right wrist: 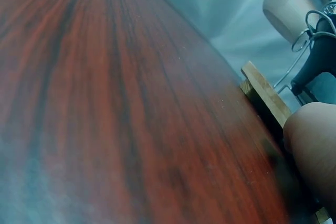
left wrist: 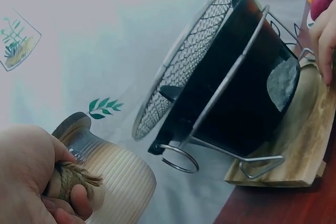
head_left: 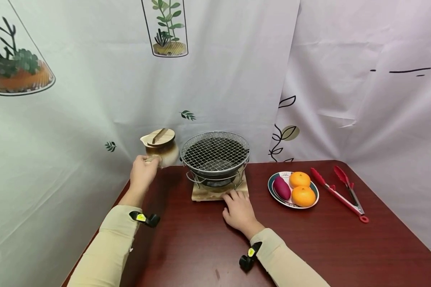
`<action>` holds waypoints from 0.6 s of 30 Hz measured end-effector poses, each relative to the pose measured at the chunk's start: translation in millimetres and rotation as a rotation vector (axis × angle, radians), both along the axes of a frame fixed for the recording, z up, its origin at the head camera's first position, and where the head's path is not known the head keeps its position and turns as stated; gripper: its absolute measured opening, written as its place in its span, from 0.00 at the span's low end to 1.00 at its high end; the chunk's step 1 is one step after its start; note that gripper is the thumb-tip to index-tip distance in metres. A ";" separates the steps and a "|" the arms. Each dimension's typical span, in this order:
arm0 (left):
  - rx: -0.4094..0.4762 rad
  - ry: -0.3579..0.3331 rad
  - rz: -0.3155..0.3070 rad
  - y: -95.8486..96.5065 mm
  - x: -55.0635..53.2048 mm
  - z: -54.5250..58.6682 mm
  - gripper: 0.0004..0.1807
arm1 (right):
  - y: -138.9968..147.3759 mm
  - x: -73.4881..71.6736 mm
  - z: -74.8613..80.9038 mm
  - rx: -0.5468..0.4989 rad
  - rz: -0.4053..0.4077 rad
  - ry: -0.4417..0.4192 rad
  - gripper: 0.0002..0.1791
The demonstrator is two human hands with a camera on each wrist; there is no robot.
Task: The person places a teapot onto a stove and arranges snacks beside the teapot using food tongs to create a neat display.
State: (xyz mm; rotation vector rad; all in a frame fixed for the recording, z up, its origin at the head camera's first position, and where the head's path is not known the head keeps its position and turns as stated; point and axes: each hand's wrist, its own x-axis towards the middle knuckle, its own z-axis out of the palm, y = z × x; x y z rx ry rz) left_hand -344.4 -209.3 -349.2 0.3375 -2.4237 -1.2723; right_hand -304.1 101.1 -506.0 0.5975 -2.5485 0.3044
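Observation:
My left hand [head_left: 143,175] grips the twine-wrapped side handle of a cream-and-brown ceramic teapot [head_left: 168,154]. The pot has a flat wooden lid and is lifted to the left of a small round tabletop grill [head_left: 215,155]. In the left wrist view the fingers curl round the handle [left wrist: 73,178]. The grill, a black bowl under a wire mesh, stands in a metal frame on a wooden board [head_left: 204,194]. My right hand [head_left: 240,210] rests with its fingertips on the board's front edge; in the right wrist view only part of that hand [right wrist: 314,153] shows.
Right of the grill, a plate [head_left: 273,192] bears two oranges [head_left: 303,196] and a purple sweet-potato-like item [head_left: 281,188]. Red-tipped tongs [head_left: 344,199] lie farther right on the dark red table [head_left: 194,247]. A printed white curtain [head_left: 230,79] hangs behind.

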 end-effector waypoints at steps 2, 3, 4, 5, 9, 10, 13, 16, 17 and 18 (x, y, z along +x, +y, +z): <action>-0.005 0.001 -0.004 0.7 -0.9 4.4 0.29 | -0.4 0.0 -0.8 -0.002 0.000 0.006 0.23; -0.008 0.002 -0.004 1.0 -1.3 6.6 0.29 | -0.7 -0.1 -1.5 0.000 0.000 0.007 0.23; -0.006 0.003 -0.004 1.3 -1.9 8.8 0.29 | -0.7 -0.4 -1.8 0.002 0.001 0.006 0.23; -0.007 0.004 -0.004 1.7 -2.3 11.0 0.29 | -0.8 -0.7 -2.0 0.003 0.003 0.004 0.23; -0.017 -0.001 -0.011 2.4 -3.5 20.6 0.28 | -1.2 -1.0 -2.8 0.002 0.009 -0.007 0.23; -0.020 -0.003 -0.016 2.5 -4.2 22.8 0.28 | -1.2 -1.0 -2.8 0.000 0.008 -0.008 0.23; -0.028 -0.009 -0.024 3.2 -6.2 29.0 0.28 | -1.2 -0.9 -2.3 -0.007 0.004 -0.001 0.23; -0.027 -0.009 -0.022 4.1 -8.9 33.7 0.28 | -0.9 -0.8 -1.3 -0.004 -0.001 0.006 0.23; -0.024 -0.007 -0.022 4.6 -9.9 34.9 0.27 | -0.7 -0.8 -1.0 -0.003 -0.002 0.008 0.23; -0.023 -0.004 -0.023 5.1 -11.2 36.1 0.27 | -0.5 -0.8 -0.8 0.000 -0.004 0.008 0.23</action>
